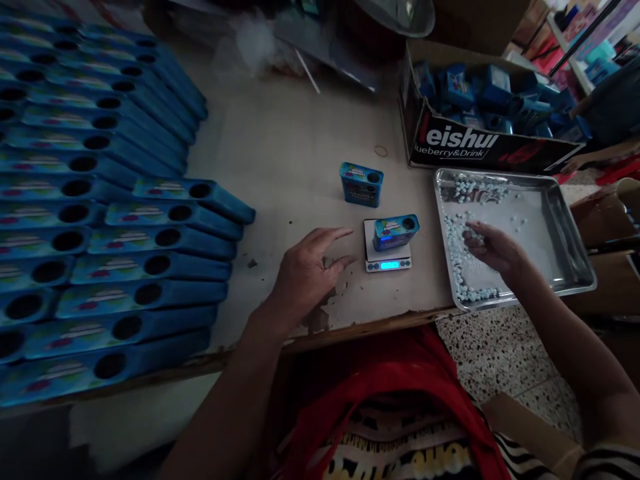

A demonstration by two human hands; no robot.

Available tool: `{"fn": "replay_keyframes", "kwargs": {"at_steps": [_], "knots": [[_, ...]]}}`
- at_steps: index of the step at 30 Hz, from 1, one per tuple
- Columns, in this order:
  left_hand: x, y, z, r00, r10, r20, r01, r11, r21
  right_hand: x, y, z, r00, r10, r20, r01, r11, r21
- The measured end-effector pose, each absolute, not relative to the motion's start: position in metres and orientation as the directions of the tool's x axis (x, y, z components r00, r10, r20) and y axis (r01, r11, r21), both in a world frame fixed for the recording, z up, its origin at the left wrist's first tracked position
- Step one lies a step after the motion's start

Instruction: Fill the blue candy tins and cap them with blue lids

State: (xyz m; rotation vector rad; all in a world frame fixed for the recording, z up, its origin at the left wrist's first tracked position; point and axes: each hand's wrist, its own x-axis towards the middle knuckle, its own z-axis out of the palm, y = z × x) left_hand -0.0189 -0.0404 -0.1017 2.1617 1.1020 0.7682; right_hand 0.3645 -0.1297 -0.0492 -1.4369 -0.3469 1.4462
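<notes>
My left hand (313,270) is over the table just left of a small digital scale (373,250), thumb and forefinger apart and nothing between them. On the scale's plate stands a blue tin-like box (395,233) with a dark round hole in its top; the scale's display glows blue. A matching blue box (361,187) stands behind it on the table. Over a shallow metal tray (543,260), my right hand (493,248) has its fingers curled together on some small pale-blue balls (455,250). More of these balls lie along the tray's left side.
Rows of blue boxes (165,237) with round holes fill the table's left. A black-printed carton (453,143) holding more blue boxes stands behind the tray. A rubber band (381,151) lies near it. The table's worn front edge (370,327) runs before me. At far right, another person's arm shows.
</notes>
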Motion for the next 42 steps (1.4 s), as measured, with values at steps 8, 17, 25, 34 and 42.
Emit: {"fn": "replay_keyframes", "kwargs": {"at_steps": [8, 17, 25, 34, 42], "knots": [[-0.037, -0.041, -0.114, 0.441, 0.875, 0.201, 0.552, -0.441, 0.708, 0.312, -0.074, -0.027, -0.039, 0.840, -0.541, -0.432, -0.502, -0.749], [-0.037, -0.041, -0.122, 0.446, 0.874, 0.193, 0.521, -0.428, 0.739, 0.296, -0.063, -0.021, -0.022, 0.870, -0.493, -0.191, -0.487, -0.852], [-0.040, -0.043, -0.121, 0.427, 0.891, 0.156, 0.556, -0.395, 0.732, 0.288, -0.063, -0.019, -0.125, 0.896, -0.427, -0.217, -0.444, -0.869], [-0.048, -0.043, -0.131, 0.399, 0.905, 0.146, 0.578, -0.371, 0.726, 0.279, -0.055, -0.014, -0.206, 0.908, -0.365, -0.031, -0.379, -0.925], [-0.049, -0.041, -0.133, 0.399, 0.894, 0.203, 0.553, -0.411, 0.725, 0.276, -0.060, -0.009, -0.115, 0.915, -0.387, -0.071, -0.396, -0.915]]}}
